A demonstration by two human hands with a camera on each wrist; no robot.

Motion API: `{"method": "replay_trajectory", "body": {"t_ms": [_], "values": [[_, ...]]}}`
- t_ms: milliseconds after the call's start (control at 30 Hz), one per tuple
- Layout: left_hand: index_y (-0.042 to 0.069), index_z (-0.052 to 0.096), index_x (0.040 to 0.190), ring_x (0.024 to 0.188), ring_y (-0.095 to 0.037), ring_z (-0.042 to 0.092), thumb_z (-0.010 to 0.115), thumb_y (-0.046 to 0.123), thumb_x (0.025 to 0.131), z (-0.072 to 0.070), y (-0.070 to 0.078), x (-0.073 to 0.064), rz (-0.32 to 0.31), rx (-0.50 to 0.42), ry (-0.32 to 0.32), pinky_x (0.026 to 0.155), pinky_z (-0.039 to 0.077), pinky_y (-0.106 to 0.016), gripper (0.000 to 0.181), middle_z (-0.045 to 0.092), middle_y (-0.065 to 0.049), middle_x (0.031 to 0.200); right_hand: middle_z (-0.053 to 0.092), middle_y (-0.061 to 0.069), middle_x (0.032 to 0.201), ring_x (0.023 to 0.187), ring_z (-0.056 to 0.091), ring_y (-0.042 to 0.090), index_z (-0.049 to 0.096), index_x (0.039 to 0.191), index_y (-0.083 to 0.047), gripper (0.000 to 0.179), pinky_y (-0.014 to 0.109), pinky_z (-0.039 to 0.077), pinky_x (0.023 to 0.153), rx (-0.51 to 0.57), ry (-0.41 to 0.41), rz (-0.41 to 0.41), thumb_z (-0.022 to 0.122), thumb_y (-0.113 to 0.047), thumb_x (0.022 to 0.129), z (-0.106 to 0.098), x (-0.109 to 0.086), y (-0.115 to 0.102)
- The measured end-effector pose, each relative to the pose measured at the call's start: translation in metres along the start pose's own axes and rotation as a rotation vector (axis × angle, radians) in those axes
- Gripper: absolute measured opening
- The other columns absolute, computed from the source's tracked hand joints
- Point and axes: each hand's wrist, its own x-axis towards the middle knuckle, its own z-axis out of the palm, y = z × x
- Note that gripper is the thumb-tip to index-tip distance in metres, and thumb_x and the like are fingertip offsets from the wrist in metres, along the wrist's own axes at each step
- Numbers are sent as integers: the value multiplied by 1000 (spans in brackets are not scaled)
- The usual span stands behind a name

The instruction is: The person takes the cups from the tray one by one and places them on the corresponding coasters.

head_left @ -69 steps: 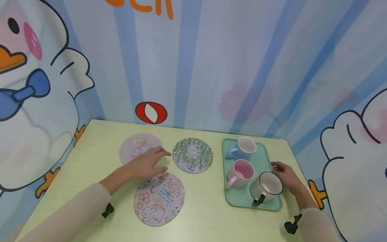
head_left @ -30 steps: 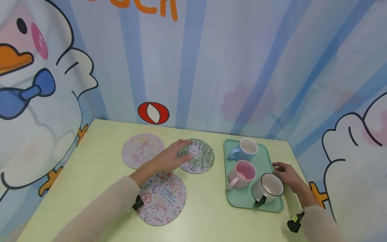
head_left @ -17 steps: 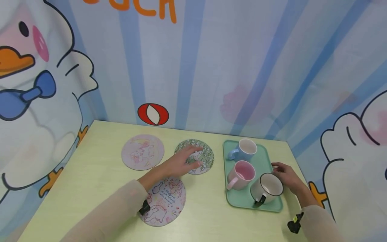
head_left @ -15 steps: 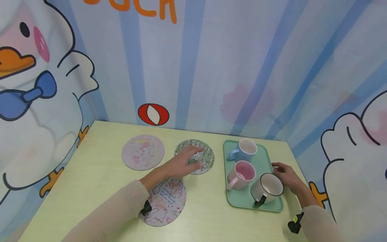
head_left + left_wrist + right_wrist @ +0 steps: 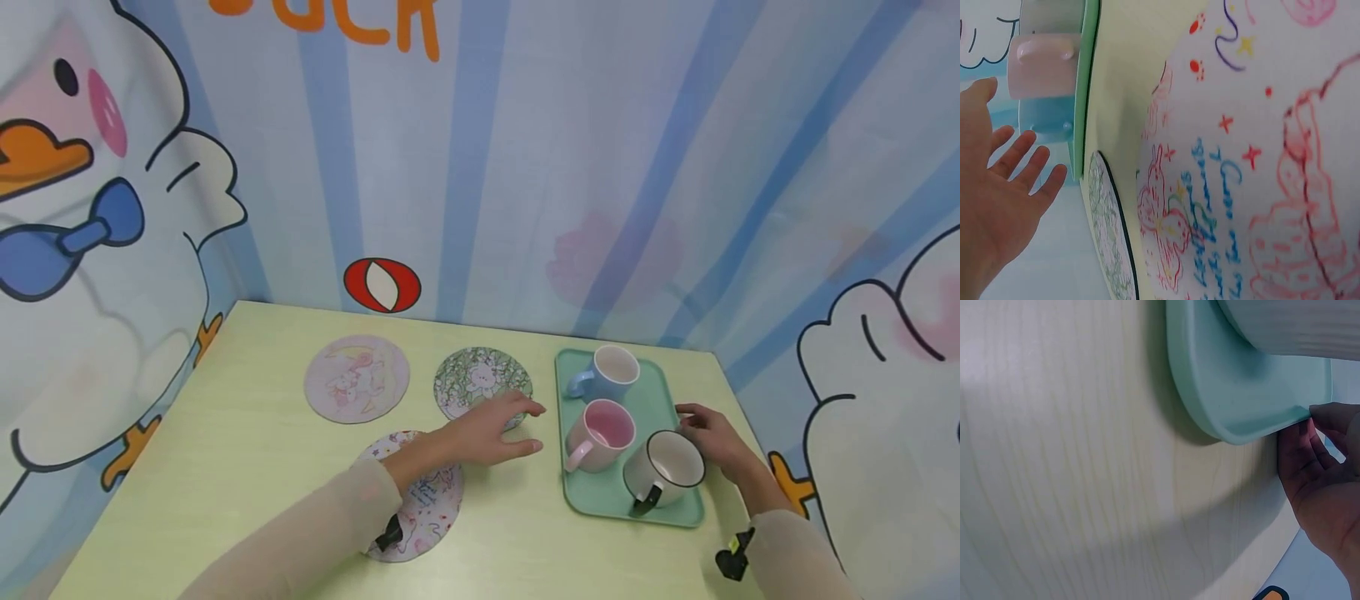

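Note:
My left hand holds nothing and hovers between the coasters and the tray, fingers and thumb spread toward the pink mug. In the left wrist view its fingers are apart, with the pink mug beyond them. My right hand pinches the right rim of the green tray; the right wrist view has the thumb at the rim and the fingers below it. Upright on the tray stand the pink mug, a blue mug at the back and a white black-rimmed mug at the front right.
Three round printed coasters lie flat on the pale yellow table: a pink one, a green leafy one and a white doodled one, partly under my left forearm. A cartoon-printed curtain closes off the back and sides.
My left hand has moved right and toward me, from near the pink coaster over the green leafy one to its near-right edge. My right hand, the tray and the mugs have stayed in place.

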Motion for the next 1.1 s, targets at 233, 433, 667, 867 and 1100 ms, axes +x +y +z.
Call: {"method": "replay_trajectory", "body": {"t_ms": [233,433,667,867,1100], "values": [[10,54,151,134,-15,57,61,48,106,17,8,7,52,-21,-10,112,46,-32,59,60,-2,143,61,28,120,100,61,29,44,150,14,46,38,52,78,6,3,-8,51,-9,110,-2,0,-1],[8,55,149,131,-14,58,63,40,108,29,17,9,75,-61,-18,110,47,-27,53,62,-4,140,61,28,120,101,60,29,44,149,14,46,38,52,79,8,7,-14,50,-8,110,-2,-1,-1],[8,58,145,128,-10,60,64,36,108,38,27,15,63,-108,-18,107,47,-24,47,64,-4,137,60,30,122,104,62,32,43,150,14,46,37,53,79,6,15,-16,49,-9,111,-1,-1,2],[10,63,139,121,-8,61,64,33,108,49,28,20,67,-123,-15,103,48,-21,39,66,-2,130,62,24,115,96,60,26,45,148,14,46,34,52,76,19,33,-25,50,-10,109,2,1,8],[9,63,137,117,-6,64,67,28,107,56,31,23,39,-234,-18,96,52,-21,36,69,3,126,61,25,118,99,59,26,45,150,13,46,36,51,79,20,19,-22,49,-8,109,3,1,4]]}}
